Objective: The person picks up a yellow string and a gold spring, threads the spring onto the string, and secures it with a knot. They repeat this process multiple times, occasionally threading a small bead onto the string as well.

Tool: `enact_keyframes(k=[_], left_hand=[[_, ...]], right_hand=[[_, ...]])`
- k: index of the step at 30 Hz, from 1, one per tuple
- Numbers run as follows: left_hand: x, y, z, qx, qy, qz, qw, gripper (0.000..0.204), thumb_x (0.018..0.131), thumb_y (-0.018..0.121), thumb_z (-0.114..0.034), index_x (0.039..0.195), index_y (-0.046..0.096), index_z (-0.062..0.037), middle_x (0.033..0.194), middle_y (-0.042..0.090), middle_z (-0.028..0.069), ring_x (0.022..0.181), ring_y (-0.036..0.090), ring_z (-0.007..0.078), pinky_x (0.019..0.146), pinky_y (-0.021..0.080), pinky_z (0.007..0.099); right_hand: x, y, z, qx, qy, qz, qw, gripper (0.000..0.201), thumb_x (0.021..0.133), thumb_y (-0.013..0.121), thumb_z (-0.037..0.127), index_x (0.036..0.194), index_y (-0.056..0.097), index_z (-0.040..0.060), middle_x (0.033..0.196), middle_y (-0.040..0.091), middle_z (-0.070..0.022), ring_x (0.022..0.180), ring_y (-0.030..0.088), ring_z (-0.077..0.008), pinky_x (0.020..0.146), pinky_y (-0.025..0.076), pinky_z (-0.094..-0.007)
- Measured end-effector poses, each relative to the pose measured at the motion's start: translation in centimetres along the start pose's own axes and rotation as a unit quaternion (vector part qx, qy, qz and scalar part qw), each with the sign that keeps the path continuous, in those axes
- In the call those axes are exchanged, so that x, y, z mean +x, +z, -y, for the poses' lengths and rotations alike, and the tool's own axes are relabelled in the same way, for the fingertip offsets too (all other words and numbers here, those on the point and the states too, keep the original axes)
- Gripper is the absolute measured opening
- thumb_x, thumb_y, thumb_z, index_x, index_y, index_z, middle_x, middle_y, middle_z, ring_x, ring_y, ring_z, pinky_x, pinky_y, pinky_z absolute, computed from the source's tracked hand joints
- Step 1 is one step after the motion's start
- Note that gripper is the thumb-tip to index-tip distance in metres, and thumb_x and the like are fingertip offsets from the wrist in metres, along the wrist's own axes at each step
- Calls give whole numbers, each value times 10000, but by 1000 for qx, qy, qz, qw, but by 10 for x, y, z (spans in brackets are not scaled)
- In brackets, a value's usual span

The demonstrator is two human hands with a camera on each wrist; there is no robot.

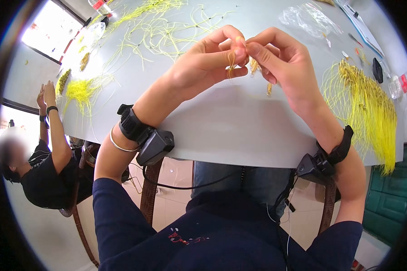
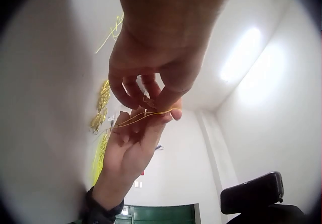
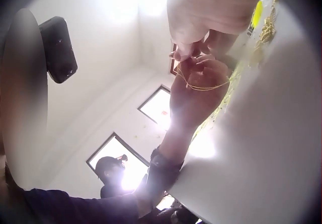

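My left hand [image 1: 203,61] and right hand [image 1: 287,63] meet fingertip to fingertip over the far half of the table. Both pinch a thin yellow cord [image 1: 231,63] between thumb and forefinger. A loose loop of the cord [image 2: 146,114] crosses the fingers in the left wrist view and hangs below them in the right wrist view [image 3: 209,88]. Small ribbed gold pieces [image 1: 254,68] dangle under the right fingertips, one lower [image 1: 269,89]. The exact spot where the cord is pinched is hidden by the fingers.
A bundle of yellow cords with gold ends [image 1: 371,108] lies at the right. Loose yellow cords [image 1: 163,34] spread across the back, near a plastic bag [image 1: 309,20]. Another cord pile [image 1: 81,92] lies left, by a seated person [image 1: 45,176]. A bottle [image 1: 400,85] is far right.
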State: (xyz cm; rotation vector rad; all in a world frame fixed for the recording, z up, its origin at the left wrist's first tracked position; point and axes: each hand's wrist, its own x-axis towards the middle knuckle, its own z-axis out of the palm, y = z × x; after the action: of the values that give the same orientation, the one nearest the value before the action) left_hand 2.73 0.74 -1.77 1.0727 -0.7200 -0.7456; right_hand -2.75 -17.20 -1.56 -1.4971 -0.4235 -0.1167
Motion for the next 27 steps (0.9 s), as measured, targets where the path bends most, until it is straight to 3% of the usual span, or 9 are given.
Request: enact_keyframes(k=[5,7,10,12,14,16,18,24,27], left_hand=[[1,6,1,-44,14,-7,999,92,888,580,-202,926,511,-155,874,508,-50,870,504,67,820,429,290],[1,2,1,-65,20,-12,998,103,886,582,-196,955,514,-159,872,507,-51,869,505,67,819,433,287],[-2,-1,-2,-60,25,-30,997,155,878,593,-194,1015,527,-162,875,510,-50,871,509,64,810,443,276],[-1,1,-3,-35,21,-36,999,190,872,602,-198,1047,536,-160,881,515,-49,874,511,60,803,450,268],[0,8,-4,112,-21,-71,991,278,872,600,-261,1097,497,-137,881,474,-60,862,497,61,752,455,227],[-1,11,-4,127,-30,-71,989,279,861,614,-269,1077,517,-122,890,493,-54,840,506,55,736,460,221],[-1,13,-5,142,-40,-69,987,282,851,627,-278,1058,538,-108,899,511,-47,818,515,48,720,465,214],[-1,16,-6,174,-37,-82,981,243,855,621,-220,1032,560,-65,922,566,-21,795,539,59,739,477,231],[-2,13,-7,176,-48,-48,982,206,860,604,-176,1033,562,-73,932,565,-19,792,537,54,752,479,233]], right_hand=[[0,0,5,178,65,36,981,151,879,580,194,914,599,48,766,562,20,606,430,-19,493,320,-177],[1,-7,9,305,96,51,946,180,896,547,222,912,583,46,766,499,30,656,423,-37,538,338,-189],[7,-24,18,395,51,109,911,211,895,546,249,920,572,41,751,443,37,658,410,-52,556,342,-192],[10,-31,19,387,9,127,913,193,922,497,209,1004,549,42,775,458,40,685,405,-35,556,325,-180],[13,-33,24,452,-28,47,890,104,921,491,155,909,526,58,797,540,-59,780,538,-145,697,465,-237],[10,-28,27,437,-34,40,898,132,924,494,174,925,537,49,820,542,-56,831,537,-154,755,465,-247],[10,-26,21,398,-35,-46,916,129,925,493,164,916,536,43,828,540,-59,856,542,-166,806,458,-254],[9,-24,22,374,0,-101,922,114,922,488,134,911,536,32,831,539,-61,865,541,-172,818,459,-270],[7,-19,25,348,13,-121,930,113,921,487,129,923,537,27,837,538,-62,870,540,-172,824,453,-268]])
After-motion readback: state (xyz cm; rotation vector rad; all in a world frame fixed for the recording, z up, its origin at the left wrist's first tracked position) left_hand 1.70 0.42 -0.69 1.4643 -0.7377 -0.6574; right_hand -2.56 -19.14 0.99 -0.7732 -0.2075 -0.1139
